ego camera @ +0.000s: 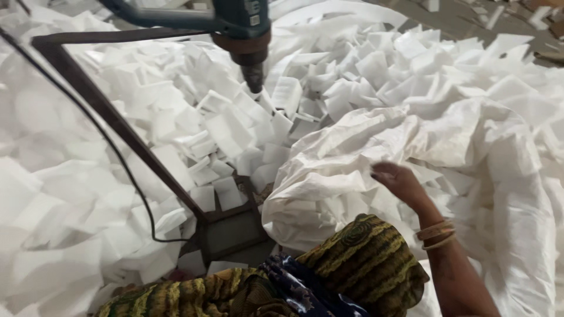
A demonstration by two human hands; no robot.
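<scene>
My right hand reaches forward at centre right, a little blurred, with bangles on the wrist. Its fingers curl into the crumpled fabric of a large white woven sack that spreads across the right half of the view. White foam pieces lie in a deep heap beyond and left of the sack. More of them show inside the sack's folds. My left hand is out of view. My knee in green and yellow patterned cloth fills the bottom centre.
A dark metal stand slants from upper left down to a base plate near my knee. A teal power tool with a dark nozzle hangs at the top centre. A black cable runs across the foam at left.
</scene>
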